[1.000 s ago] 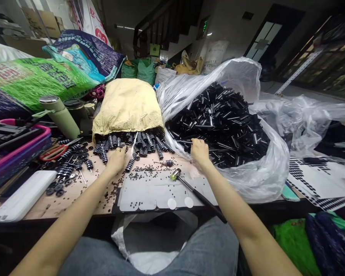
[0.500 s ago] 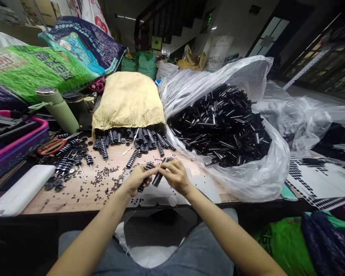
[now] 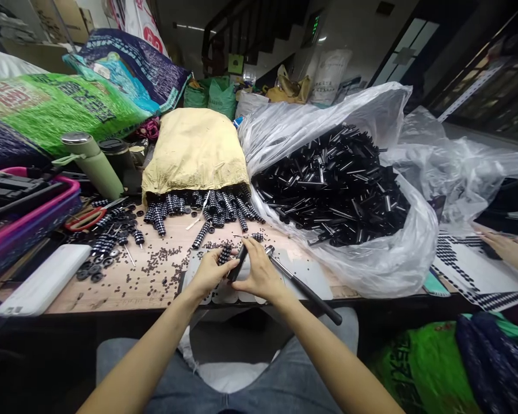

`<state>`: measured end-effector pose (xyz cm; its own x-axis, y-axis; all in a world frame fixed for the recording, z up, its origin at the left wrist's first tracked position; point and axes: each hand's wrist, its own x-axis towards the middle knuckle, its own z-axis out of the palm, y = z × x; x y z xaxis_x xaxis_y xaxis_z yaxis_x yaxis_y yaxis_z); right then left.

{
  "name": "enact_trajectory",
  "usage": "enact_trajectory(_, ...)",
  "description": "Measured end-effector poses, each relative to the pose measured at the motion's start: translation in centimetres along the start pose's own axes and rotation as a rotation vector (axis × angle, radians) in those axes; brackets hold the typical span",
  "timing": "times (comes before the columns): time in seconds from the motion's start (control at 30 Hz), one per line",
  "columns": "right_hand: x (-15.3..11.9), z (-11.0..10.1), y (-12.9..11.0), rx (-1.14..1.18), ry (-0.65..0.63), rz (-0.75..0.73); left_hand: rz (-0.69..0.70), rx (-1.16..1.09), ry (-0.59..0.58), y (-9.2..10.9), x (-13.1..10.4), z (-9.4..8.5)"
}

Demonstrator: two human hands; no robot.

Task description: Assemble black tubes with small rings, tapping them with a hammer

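My left hand (image 3: 211, 269) is closed around a black cylinder dotted with white (image 3: 225, 253), made up of ringed segments. A plain black tube (image 3: 238, 265) stands tilted between my two hands. The fingers and thumb of my right hand (image 3: 261, 270) curve around it, and my left fingertips are close to or touching its side. To the right of my right hand lies a tool with a metal shaft and a long black handle (image 3: 306, 287), its end jutting over the table edge. Beyond my fingers rests another short dotted piece (image 3: 257, 236).
A yellow sack (image 3: 196, 149) spills dotted cylinders. Right of it, a clear plastic bag (image 3: 371, 276) holds many black tubes. Tiny dark rings (image 3: 162, 261), red-handled scissors (image 3: 86, 219) and a white box (image 3: 45, 279) lie left. Another person's hand (image 3: 507, 250) is over a patterned sheet (image 3: 461, 270).
My right hand has shifted slightly, its fingers more spread around the tube, which stands more upright. The black-handled tool now shows beside my right forearm. Another person's hands have come farther into view.
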<state>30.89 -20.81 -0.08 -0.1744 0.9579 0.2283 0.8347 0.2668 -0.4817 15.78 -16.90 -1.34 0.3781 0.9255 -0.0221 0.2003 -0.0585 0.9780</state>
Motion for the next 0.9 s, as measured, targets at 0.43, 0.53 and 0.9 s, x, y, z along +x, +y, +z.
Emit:
enact_trajectory(0.43, -3.9, 0.4, 1.4, -0.141, -0.291, 0.277, 0.354, 0.265, 0.276, -0.1, -2.7, -1.6)
enact_trajectory(0.53, -4.0, 0.4, 1.2, -0.119, -0.305, 0.297, 0.269, -0.025, 0.201, 0.2, 0.1, 0.7)
enact_trajectory(0.9, -4.0, -2.1, 0.3, 0.310, -0.026, -0.043, -0.263, -0.721, 0.016, 2.0, 0.0, 2.2)
